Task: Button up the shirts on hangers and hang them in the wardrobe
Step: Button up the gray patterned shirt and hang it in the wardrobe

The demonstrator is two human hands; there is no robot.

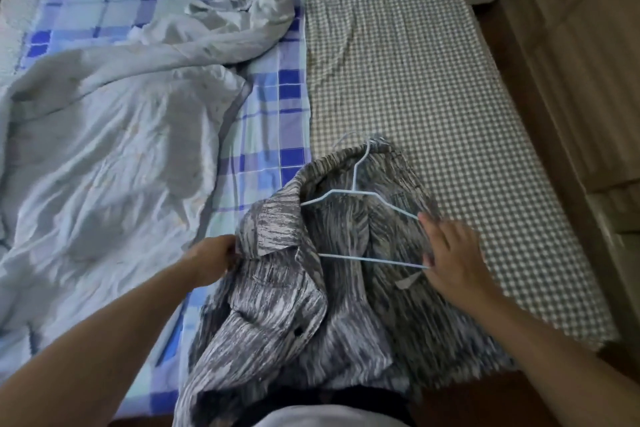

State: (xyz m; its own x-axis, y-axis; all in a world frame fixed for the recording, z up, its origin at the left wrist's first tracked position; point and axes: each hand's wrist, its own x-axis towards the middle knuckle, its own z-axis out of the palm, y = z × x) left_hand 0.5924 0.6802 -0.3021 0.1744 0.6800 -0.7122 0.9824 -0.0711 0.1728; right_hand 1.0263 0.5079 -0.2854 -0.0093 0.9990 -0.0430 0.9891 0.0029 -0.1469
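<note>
Shirt [277, 305]: grey, streaked weave, lying open-fronted on the near edge of the bed, its lower part spilling toward the person. Front unbuttoned; left panel folded back, a dark button or buttonhole showing on it.

Left hand [211, 262]: fingers curled round the shirt's left collar edge, gripping the cloth.

Right hand [450, 256]: fingers spread and mostly straight, resting at the right end of the hanger; whether the thumb pinches the wire cannot be told through the blur.

Hanger [363, 215]: pale blue wire, lying on the shirt's inner back, hook pointing away from the person. Its right end is under the fingers; its left shoulder lies near the raised collar, not clearly inside the shirt's shoulder.

Step in hand, as judged: seating the hanger in the shoulders before buttoning. To do it well, hold the collar edge lifted, slide the left wire end fully into that shoulder, then draw the right panel over the other end, keeping the hook centred at the neck so the plackets meet evenly.

Blue plaid sheet [270, 107]: under the shirt's left side.

Grey checked sheet [415, 80]: under its right side.

Pale quilt [104, 149]: rumpled, well left.

Wardrobe: not in view.
</note>
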